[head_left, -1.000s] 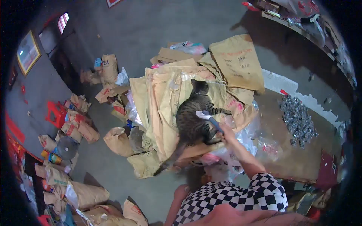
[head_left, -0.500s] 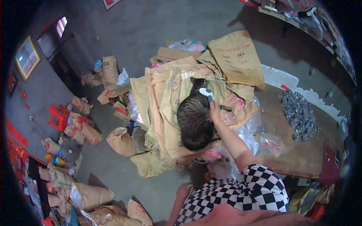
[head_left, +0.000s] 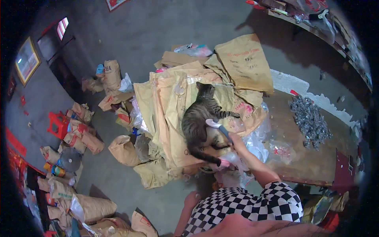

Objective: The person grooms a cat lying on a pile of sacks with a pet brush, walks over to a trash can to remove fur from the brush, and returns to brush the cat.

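- Framed picture [head_left: 27,62] on the wall, far left.
- Red stool [head_left: 58,123] near the wall; filled bags [head_left: 91,141] on the floor just beside it.
- Flat sacks [head_left: 162,122] layered in a wide, overlapping spread.
- Left hand [head_left: 192,198] low, near the edge of the checked shirt [head_left: 241,203]; view poor, cannot tell how its fingers stand or whether they hold anything.
- Cat [head_left: 195,118], striped, lying on the flat sacks, head away from the person, tail toward them.
- Brush [head_left: 218,126], pale head at the cat's belly side; contact seems likely, not certain from above.
- Right hand [head_left: 237,143], fingers curled closed around the brush handle.
- Printed sack [head_left: 246,65] beyond the cat.
- Clear plastic [head_left: 256,147] beside the right forearm.
- Brown table [head_left: 296,168], shiny pile [head_left: 310,122] on it.
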Demonstrator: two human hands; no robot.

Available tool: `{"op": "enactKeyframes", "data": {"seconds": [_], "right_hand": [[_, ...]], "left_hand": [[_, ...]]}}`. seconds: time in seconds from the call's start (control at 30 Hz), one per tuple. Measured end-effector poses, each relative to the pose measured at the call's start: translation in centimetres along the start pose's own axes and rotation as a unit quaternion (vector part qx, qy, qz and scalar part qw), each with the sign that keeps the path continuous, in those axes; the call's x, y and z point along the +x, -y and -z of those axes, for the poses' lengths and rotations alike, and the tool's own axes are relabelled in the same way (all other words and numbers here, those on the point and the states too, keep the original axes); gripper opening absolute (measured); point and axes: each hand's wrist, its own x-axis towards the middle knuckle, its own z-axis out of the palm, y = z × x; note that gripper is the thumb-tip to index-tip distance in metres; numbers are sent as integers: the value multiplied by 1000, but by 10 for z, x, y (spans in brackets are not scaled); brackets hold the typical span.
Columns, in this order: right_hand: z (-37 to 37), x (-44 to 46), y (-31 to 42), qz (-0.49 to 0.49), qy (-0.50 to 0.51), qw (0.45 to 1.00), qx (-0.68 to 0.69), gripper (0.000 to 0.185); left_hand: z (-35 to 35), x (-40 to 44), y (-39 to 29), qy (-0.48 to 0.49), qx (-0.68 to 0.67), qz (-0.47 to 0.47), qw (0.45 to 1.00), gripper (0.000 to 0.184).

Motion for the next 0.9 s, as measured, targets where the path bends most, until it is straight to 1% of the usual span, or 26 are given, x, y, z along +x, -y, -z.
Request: {"op": "enactKeyframes", "data": {"seconds": [0.03,0.07,0.13,0.17,0.23,0.3,0.37,0.4,0.43,0.47,0.5,0.6,0.63,0.67,0.7,0.73,0.8,0.83,0.9], "right_hand": [[1,-13,23,21,-1,999,28,28],[2,-4,27,21,2,999,24,28],[6,19,26,163,-50,985,12,31],[2,34,26,162,-47,986,11,31],[-16,59,37,241,-141,953,-115,36],[-47,64,59,239,-138,951,-142,39],[-73,99,53,391,-156,887,-189,37],[-84,105,55,391,-152,888,-189,37],[-95,109,58,374,-148,885,-233,36],[-105,111,61,357,-144,880,-277,35],[-118,108,66,287,-131,893,-320,34],[-126,86,68,266,-117,885,-363,33],[-127,81,63,267,-111,884,-367,33],[-125,73,57,337,-103,860,-368,33],[-121,63,49,372,-96,846,-370,33],[-119,50,45,407,-88,830,-372,33],[-109,18,35,418,-35,855,-303,37],[-103,7,29,419,-31,854,-308,37],[-85,-11,17,354,-16,818,-454,39]], "left_hand": [[5,-1,-6,-2,-2,3,1000,32],[8,0,-12,-2,-12,15,1000,32],[10,-5,-17,-1,-25,33,999,32],[11,-7,-17,0,-19,26,999,32],[12,-10,-15,-1,-12,20,1000,32],[8,-13,-11,12,10,24,1000,32],[3,-18,-7,7,4,21,1000,32],[1,-19,-5,1,-1,16,1000,32],[-4,-17,1,-1,-2,20,1000,32],[-8,-14,6,-15,0,-1,1000,32],[-10,-17,8,-31,0,-18,999,33],[-4,-13,2,-19,-7,13,1000,32],[-1,-12,-2,-22,-12,17,1000,32],[16,-14,-20,13,14,23,1000,30],[29,-17,-34,47,39,28,998,28],[36,-18,-42,46,31,31,998,28],[44,-21,-48,20,-8,-9,1000,25],[41,-20,-45,18,-14,-8,1000,25],[31,-14,-35,30,21,22,999,26]]}}
